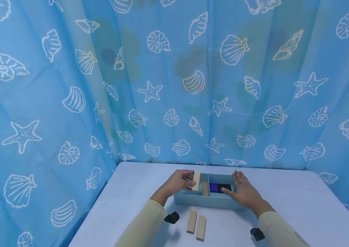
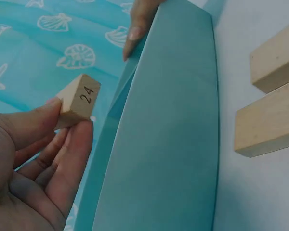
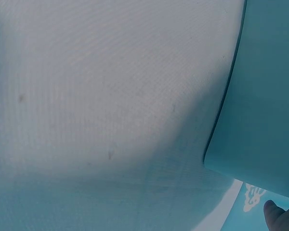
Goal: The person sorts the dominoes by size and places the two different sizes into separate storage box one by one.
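Much of the head view is blue curtain (image 1: pixel 168 68) printed with white shells and starfish; beneath it a white table (image 1: pixel 285 192) spans the bottom of the frame; at lower centre sits a blue-grey box (image 1: pixel 205 201), split in two by a divider (image 1: pixel 208 185); the right hand (image 1: pixel 247 192) rests on its right end, fingers straight; the left hand (image 1: pixel 177 181) pinches a wooden block (image 1: pixel 196 180), end marked 24, over the left half; a loose block (image 1: pixel 191 222) and a neighbouring block (image 1: pixel 201 228) lie apart at bottom centre; an inner block (image 1: pixel 205 188) shows just left of the divider; a purple piece (image 1: pixel 213 187) and a black piece (image 1: pixel 221 187) show right of it.
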{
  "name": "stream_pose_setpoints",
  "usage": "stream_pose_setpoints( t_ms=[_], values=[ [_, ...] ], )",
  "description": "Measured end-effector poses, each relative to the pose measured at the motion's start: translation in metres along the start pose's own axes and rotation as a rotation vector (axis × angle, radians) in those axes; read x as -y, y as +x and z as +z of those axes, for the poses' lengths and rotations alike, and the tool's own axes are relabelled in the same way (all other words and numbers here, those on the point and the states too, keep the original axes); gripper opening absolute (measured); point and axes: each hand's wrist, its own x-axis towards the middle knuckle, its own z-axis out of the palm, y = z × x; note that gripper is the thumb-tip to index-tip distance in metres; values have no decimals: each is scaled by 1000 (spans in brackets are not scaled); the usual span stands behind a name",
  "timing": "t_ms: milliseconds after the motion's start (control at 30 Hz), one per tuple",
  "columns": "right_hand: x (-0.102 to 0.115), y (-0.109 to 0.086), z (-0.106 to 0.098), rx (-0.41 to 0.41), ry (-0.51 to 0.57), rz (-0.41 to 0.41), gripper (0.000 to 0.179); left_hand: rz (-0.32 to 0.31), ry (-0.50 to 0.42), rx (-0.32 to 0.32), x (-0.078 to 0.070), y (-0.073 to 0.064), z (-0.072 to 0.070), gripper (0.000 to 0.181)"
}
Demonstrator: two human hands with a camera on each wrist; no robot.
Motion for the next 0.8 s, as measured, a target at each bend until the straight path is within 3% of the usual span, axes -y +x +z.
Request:
stream_pose_setpoints(
  t_ms=[400,633,800],
  values=[
    [-1,0,-1,-2,-18,2,118,-109,88,17,1,22,11,41],
    [-1,-1,0,1,-9,-14,117,-202,268,-18,5,24,17,36],
    [-1,0,1,-11,-17,-9,117,-232,388,-38,2,28,21,31]
  ],
)
